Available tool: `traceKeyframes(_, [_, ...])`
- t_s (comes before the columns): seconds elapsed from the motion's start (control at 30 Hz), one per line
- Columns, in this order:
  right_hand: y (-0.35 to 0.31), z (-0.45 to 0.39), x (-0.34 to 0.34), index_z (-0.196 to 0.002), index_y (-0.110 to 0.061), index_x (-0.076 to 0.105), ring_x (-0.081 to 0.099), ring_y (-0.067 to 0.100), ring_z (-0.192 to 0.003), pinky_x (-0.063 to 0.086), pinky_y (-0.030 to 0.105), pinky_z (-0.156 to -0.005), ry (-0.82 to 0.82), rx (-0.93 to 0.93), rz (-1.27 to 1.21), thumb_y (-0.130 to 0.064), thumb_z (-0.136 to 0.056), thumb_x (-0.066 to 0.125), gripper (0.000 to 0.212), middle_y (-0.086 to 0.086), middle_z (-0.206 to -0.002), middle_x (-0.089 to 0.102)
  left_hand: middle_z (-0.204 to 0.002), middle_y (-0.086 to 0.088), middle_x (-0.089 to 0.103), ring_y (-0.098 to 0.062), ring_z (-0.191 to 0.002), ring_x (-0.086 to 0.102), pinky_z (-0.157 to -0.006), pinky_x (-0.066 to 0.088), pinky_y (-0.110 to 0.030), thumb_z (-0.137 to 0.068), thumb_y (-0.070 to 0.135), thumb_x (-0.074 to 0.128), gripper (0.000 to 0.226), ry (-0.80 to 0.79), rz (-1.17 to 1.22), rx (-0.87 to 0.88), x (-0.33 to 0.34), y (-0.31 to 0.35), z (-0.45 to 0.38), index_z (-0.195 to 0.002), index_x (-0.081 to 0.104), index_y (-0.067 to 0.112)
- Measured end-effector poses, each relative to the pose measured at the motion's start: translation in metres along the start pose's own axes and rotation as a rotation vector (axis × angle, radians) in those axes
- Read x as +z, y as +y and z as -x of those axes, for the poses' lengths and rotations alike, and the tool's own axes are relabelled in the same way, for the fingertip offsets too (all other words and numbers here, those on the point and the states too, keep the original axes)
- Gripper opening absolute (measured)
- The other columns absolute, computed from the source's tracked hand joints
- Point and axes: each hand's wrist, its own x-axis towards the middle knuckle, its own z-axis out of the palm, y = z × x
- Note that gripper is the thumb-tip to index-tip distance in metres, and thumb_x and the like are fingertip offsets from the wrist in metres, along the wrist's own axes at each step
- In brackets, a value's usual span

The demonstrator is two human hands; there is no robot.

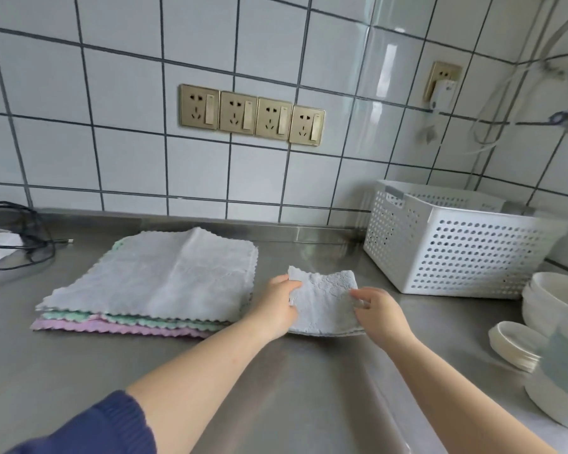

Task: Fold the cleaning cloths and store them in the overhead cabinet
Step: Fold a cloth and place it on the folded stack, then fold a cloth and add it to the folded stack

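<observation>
A small folded grey cloth (325, 301) lies on the steel counter (276, 388) in the middle. My left hand (277, 306) pinches its left edge, thumb on top. At the cloth's right edge, my right hand (381, 311) grips it with curled fingers. To the left lies a flat stack of unfolded cloths (158, 280): grey on top, green and pink beneath. The overhead cabinet is out of view.
A white perforated basket (453, 244) stands at the back right against the tiled wall. White bowls and plates (545, 326) are stacked at the right edge. Black cables (17, 234) lie at the far left. Wall sockets (251, 114) sit above the counter.
</observation>
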Motion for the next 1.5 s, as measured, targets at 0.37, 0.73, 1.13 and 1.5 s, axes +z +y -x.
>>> traceKeyframes(0.37, [0.01,-0.039,0.04,-0.143,-0.037,0.029,0.009,0.013,-0.146,0.008,0.056,-0.114,-0.253,-0.243,0.521,-0.035,-0.098,0.028,0.046,-0.005,-0.158,0.013,-0.159,0.005,0.004,-0.013,-0.146,-0.002,-0.117,-0.001,-0.051,-0.097,0.029,0.026,0.053,-0.149,-0.574,0.121,0.035,0.001,-0.033,-0.148,0.017,0.021])
traceKeyframes(0.73, [0.01,-0.036,0.036,-0.145,-0.028,0.028,0.008,0.017,-0.146,0.002,0.059,-0.113,-0.214,-0.144,0.725,-0.046,-0.096,0.024,0.053,-0.004,-0.156,0.02,-0.152,-0.003,0.029,-0.018,-0.142,0.022,-0.118,0.01,-0.041,-0.098,0.035,0.03,0.045,-0.128,-0.628,0.17,0.016,-0.007,-0.024,-0.138,0.04,0.014])
traceKeyframes(1.13, [-0.129,0.019,0.107,-0.093,-0.022,0.067,0.055,0.017,-0.11,0.037,0.03,-0.089,-0.295,-0.622,0.43,-0.05,-0.077,0.028,0.05,-0.005,-0.109,0.064,-0.123,0.006,0.057,-0.013,-0.117,0.05,-0.098,0.039,-0.027,-0.088,0.035,0.058,0.035,0.1,-0.459,0.057,-0.117,-0.095,0.058,-0.121,0.06,0.024])
traceKeyframes(1.5, [-0.144,0.024,0.115,-0.1,-0.021,0.066,0.06,0.026,-0.089,0.046,0.032,-0.071,-0.273,-0.53,0.44,-0.029,-0.096,0.04,0.027,0.003,-0.098,0.068,-0.111,0.008,0.06,-0.01,-0.107,0.054,-0.088,0.043,-0.025,-0.092,0.024,0.052,0.024,0.17,-0.477,0.064,-0.153,-0.142,0.081,-0.112,0.065,0.024])
